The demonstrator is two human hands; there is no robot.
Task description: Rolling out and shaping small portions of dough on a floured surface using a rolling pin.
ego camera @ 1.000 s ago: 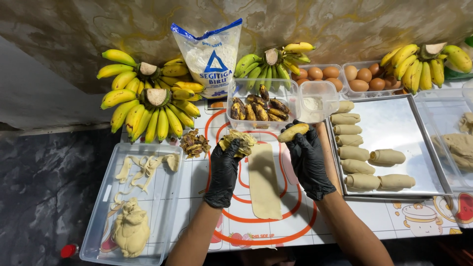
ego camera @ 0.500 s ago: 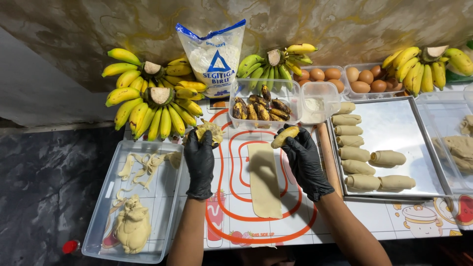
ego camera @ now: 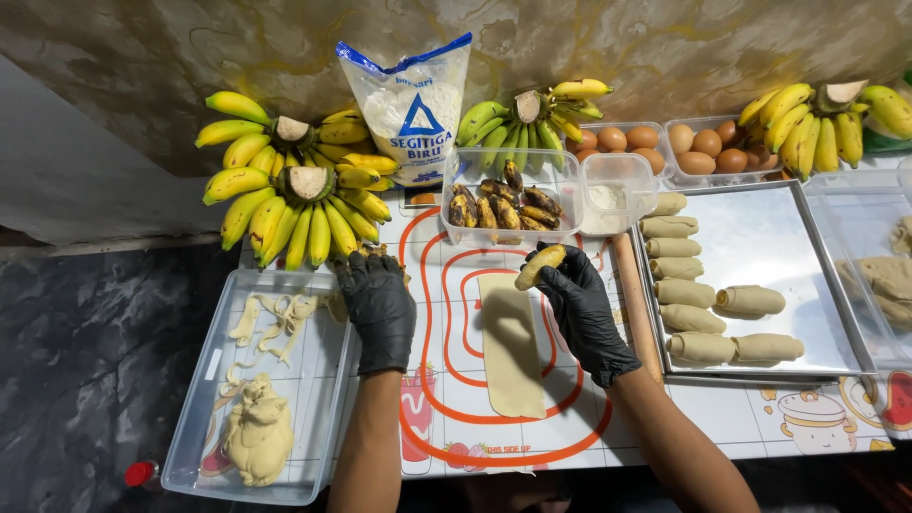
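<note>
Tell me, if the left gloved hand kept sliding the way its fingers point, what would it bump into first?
Most likely the lower bunch of yellow bananas. The left hand points up and away across the mat, and that bunch lies just past its fingertips, though depth is hard to judge.

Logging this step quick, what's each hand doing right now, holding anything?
Left hand: closed loosely at the clear tray's edge; whether it holds anything cannot be told.
Right hand: closed on a cooked banana piece.

Right tub (ego camera: 879,275) cut by frame edge; left hand (ego camera: 378,306) fingers' hold unclear.
</note>
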